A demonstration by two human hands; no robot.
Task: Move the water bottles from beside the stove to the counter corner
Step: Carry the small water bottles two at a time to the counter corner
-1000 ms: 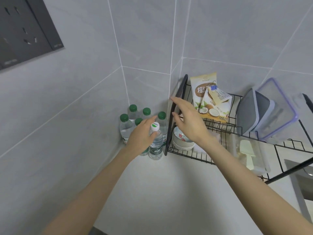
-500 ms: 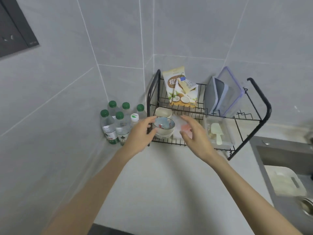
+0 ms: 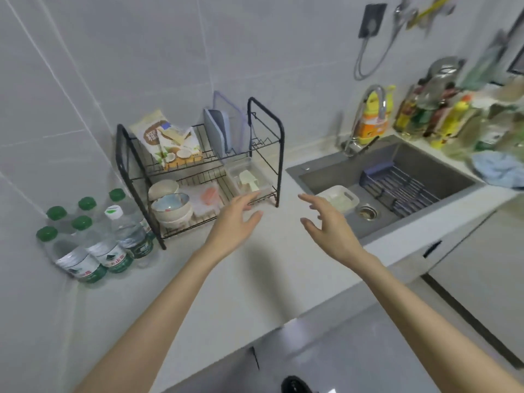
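Observation:
Several clear water bottles stand upright in the counter corner at the left, most with green caps and one with a white cap. They sit between the tiled wall and the black dish rack. My left hand hovers over the counter in front of the rack, fingers spread and empty. My right hand hovers near the sink's left edge, fingers loosely spread, holding nothing. Both hands are well to the right of the bottles. No stove shows in this view.
The rack holds bowls, snack packets and plastic containers. A grey sink with a faucet lies to the right, holding a white basin and a drain rack. Condiment bottles and a blue cloth sit behind it.
My left hand let go of the white-capped bottle and drew back to the right. Both hands moved away from the corner, and the view swung right toward the sink.

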